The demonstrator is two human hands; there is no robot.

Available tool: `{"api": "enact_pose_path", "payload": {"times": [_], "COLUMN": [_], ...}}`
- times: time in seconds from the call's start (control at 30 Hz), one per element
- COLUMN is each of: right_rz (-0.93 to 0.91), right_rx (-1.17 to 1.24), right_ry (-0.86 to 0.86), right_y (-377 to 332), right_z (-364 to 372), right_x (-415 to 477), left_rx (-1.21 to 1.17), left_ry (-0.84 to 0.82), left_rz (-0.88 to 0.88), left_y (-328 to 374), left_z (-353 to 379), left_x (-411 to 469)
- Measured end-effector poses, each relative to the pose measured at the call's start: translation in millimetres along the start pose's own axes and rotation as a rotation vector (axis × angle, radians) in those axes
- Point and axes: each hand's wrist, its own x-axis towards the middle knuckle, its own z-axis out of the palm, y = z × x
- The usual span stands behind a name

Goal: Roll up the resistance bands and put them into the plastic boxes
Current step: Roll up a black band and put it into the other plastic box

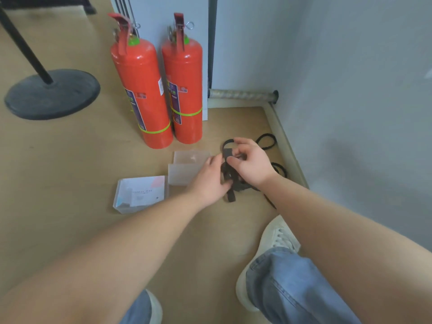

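Observation:
A dark brown resistance band (pixel 230 181) hangs in loose folds between both hands, just above the wooden floor. My right hand (pixel 250 160) pinches its upper part between thumb and fingers. My left hand (pixel 210 181) grips the band lower down, from the left. Other black bands lie on the floor behind my right hand, one looped (pixel 267 140) near the wall and another (pixel 279 168) further right. An open translucent plastic box (pixel 187 170) sits left of my hands. A shut plastic box (pixel 141 192) with a printed card inside lies further left.
Two red fire extinguishers (pixel 161 90) stand behind the boxes. A round black stand base (pixel 52 93) is at far left. A grey wall (pixel 350 90) with a skirting board runs along the right. My white shoe (pixel 278 239) and jeans leg are below my right arm.

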Motion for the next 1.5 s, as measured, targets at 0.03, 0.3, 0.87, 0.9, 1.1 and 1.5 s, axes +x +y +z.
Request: {"api": "enact_pose_path", "payload": {"times": [0.03, 0.3, 0.87, 0.9, 1.1, 1.5], "right_rz": [0.014, 0.015, 0.169, 0.187, 0.266, 0.340], "right_rx": [0.044, 0.256, -0.087, -0.118, -0.073, -0.102], "right_ry": [0.009, 0.118, -0.084, -0.095, -0.169, -0.345], "right_y": [-5.3, -25.4, 42.5, 46.4, 57.2, 70.1], "right_z": [-9.5, -58.9, 16.8, 23.3, 53.8, 91.5], "right_x": [-2.3, -24.6, 10.6, 14.0, 28.6, 20.0], "left_rx": [-0.012, -0.161, 0.366, 0.406, 0.580, 0.629], "left_ry": [0.038, 0.106, -0.077, -0.078, -0.269, -0.302], "left_rz": [0.014, -0.003, -0.095, -0.106, -0.139, -0.178], "left_y": [8.7, 51.7, -39.5, -49.4, -105.3, -127.7], "left_z": [-2.2, -24.3, 4.1, 2.9, -3.5, 10.8], "left_x": [2.5, 15.4, 37.7, 41.5, 61.0, 37.9]}}
